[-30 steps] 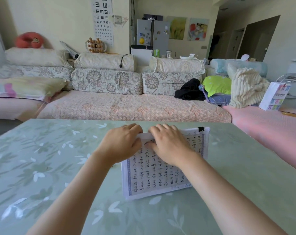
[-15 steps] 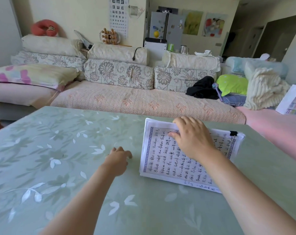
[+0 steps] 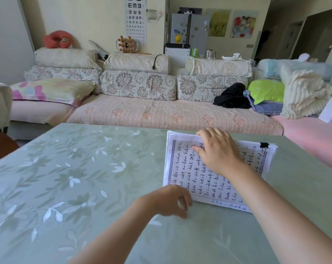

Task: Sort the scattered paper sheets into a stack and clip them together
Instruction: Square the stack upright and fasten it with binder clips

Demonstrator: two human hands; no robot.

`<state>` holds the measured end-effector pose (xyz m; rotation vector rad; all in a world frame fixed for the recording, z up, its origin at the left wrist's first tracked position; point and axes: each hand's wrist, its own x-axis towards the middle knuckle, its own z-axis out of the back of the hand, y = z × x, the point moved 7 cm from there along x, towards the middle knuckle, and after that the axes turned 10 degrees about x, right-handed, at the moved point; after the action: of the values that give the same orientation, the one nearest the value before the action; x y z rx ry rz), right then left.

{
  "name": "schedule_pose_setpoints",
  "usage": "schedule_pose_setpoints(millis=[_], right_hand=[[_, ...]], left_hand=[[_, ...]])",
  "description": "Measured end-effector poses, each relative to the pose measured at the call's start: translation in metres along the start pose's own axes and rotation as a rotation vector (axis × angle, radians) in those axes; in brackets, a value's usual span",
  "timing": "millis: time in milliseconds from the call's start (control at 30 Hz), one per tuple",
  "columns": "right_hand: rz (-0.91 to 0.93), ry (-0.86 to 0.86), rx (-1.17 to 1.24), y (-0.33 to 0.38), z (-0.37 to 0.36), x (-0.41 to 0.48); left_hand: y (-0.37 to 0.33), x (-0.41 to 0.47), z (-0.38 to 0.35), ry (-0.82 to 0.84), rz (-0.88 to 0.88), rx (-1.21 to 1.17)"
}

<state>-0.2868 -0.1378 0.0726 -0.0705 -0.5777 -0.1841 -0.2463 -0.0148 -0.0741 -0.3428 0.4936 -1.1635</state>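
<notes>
Head view: the right hand (image 3: pixel 217 152) covered the middle of the paper stack (image 3: pixel 188 172), palm down, fingers flat and spread on its far edge, gripping nothing. A black binder clip (image 3: pixel 264 145) sat on the far right corner, right of those fingers. The left hand (image 3: pixel 169 201) curled loosely at the stack's near left corner on the green table (image 3: pixel 75 178); a small object at its fingertips was too tiny to identify, hold unclear.
</notes>
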Motion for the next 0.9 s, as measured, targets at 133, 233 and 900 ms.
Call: schedule_pose_setpoints(millis=[133,233,900], right_hand=[[0.032,-0.017,0.006,-0.004,0.001,-0.002],[0.07,-0.055,0.008,-0.006,0.005,-0.005],[0.164,-0.04,0.106,0.024,0.002,-0.002]], left_hand=[[-0.012,-0.001,0.048,-0.207,0.027,-0.061],[-0.005,-0.034,0.124,-0.99,0.031,-0.27],[-0.037,-0.012,0.129,-1.05,-0.158,0.054]])
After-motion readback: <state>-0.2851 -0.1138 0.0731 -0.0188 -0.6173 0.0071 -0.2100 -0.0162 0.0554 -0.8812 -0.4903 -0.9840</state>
